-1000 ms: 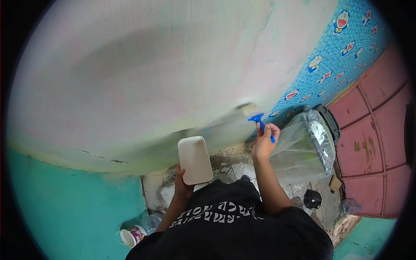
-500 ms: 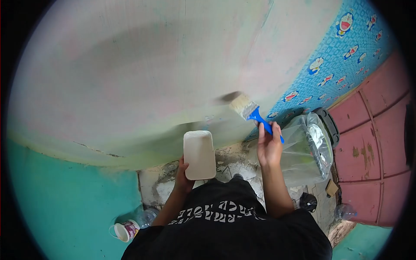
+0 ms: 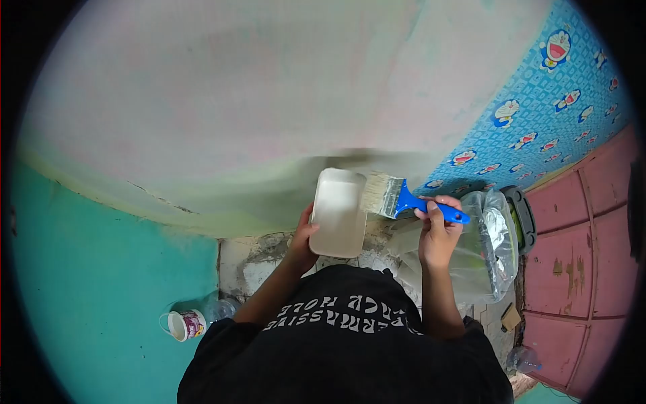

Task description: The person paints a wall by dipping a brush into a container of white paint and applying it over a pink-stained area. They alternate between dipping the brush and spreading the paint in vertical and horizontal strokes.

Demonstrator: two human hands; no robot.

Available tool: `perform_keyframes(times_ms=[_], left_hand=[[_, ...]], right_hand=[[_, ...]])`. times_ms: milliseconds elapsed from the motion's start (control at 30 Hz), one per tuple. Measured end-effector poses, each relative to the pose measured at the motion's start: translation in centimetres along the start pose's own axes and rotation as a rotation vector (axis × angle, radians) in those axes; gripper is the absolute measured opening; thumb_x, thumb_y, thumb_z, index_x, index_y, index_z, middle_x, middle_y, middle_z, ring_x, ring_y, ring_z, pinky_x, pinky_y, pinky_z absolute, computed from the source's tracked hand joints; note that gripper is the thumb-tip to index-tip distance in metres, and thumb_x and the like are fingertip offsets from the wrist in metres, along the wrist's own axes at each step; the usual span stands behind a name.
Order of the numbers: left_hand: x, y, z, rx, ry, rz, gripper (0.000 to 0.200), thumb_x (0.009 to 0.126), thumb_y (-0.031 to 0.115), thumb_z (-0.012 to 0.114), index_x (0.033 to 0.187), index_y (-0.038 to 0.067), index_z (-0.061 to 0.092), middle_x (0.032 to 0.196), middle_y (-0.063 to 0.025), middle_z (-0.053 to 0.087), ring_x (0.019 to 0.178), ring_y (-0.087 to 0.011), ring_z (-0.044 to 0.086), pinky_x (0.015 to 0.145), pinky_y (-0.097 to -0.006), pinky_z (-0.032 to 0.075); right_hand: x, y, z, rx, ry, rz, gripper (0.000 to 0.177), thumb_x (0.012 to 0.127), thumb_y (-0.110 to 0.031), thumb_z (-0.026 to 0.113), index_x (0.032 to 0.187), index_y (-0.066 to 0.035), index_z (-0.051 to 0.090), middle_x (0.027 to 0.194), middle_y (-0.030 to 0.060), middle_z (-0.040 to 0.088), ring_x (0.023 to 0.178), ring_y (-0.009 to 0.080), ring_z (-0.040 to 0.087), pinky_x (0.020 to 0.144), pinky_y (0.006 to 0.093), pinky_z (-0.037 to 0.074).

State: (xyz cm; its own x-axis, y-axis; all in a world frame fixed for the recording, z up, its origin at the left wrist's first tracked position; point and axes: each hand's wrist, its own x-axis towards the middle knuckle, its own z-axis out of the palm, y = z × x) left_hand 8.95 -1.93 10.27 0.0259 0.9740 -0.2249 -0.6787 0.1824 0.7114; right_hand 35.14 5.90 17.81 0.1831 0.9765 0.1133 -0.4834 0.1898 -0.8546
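My left hand (image 3: 304, 241) is closed on the left side of a shallow off-white tray (image 3: 338, 219), thumb over its rim. In my right hand (image 3: 441, 232) is a wide paintbrush (image 3: 404, 200) with a blue handle, gripped between thumb and fingers. Its pale, paint-coated bristles point left and overlap the tray's right rim in this view. Ahead of both hands rises a whitish wall (image 3: 256, 101) with faint pink and green patches, and the shadow of brush and tray falls on its lower part.
Blue cartoon wallpaper (image 3: 531, 114) covers the wall at right, beside a pink panelled surface (image 3: 558, 249). A clear plastic bag (image 3: 464, 269) stands right of my arm. At lower left are a small white bucket (image 3: 183, 326) and a clear plastic bottle (image 3: 221, 310) near the turquoise surface (image 3: 108, 269).
The brush has come away from the wall and turned level, its bristles now at the tray's right rim. My left hand has raised the tray and moved it right.
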Motion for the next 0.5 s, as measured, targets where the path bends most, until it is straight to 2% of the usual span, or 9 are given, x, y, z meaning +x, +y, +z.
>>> perform_keyframes(times_ms=[67,300,433,500], left_hand=[[0.7,-0.2,1.4,0.008,0.004,-0.008,0.077,0.091,0.02,0.053,0.159,0.016,0.017,0.15,-0.016,0.043,0.136,-0.0317,0.049,0.111,-0.0483,0.043],[2.0,-2.9,5.8,-0.012,-0.047,0.063,0.086,0.088,0.011,0.06,0.16,0.022,0.014,0.151,-0.0164,0.042,0.136,-0.032,0.049,0.109,-0.0498,0.045],[2.2,-4.9,7.5,-0.002,-0.045,0.096,0.089,0.087,0.008,0.063,0.16,0.021,0.014,0.151,-0.0162,0.042,0.136,-0.0301,0.049,0.109,-0.0477,0.045],[2.3,-5.8,8.0,-0.004,-0.042,0.102,0.089,0.087,0.008,0.063,0.16,0.021,0.014,0.151,-0.0162,0.042,0.136,-0.0296,0.049,0.109,-0.0472,0.045]], right_hand=[[0.2,-1.1,0.3,-0.079,-0.068,-0.057,0.018,0.095,0.002,0.062,0.111,-0.001,0.054,0.102,0.0157,0.067,0.087,0.0195,0.069,0.073,0.0295,0.062],[0.6,-1.5,-0.2,-0.318,-0.26,-0.174,0.027,0.095,0.005,0.059,0.12,-0.002,0.051,0.099,0.0153,0.067,0.081,0.0157,0.067,0.072,0.0286,0.059],[1.5,-1.0,-2.2,-0.635,-0.287,-0.279,0.028,0.089,0.0,0.065,0.116,0.002,0.057,0.083,0.0109,0.07,0.071,0.0156,0.068,0.067,0.0291,0.054],[1.6,-1.4,-2.6,-0.658,-0.273,-0.28,0.027,0.088,-0.002,0.066,0.114,0.001,0.058,0.08,0.0107,0.069,0.069,0.0173,0.068,0.065,0.031,0.053]])
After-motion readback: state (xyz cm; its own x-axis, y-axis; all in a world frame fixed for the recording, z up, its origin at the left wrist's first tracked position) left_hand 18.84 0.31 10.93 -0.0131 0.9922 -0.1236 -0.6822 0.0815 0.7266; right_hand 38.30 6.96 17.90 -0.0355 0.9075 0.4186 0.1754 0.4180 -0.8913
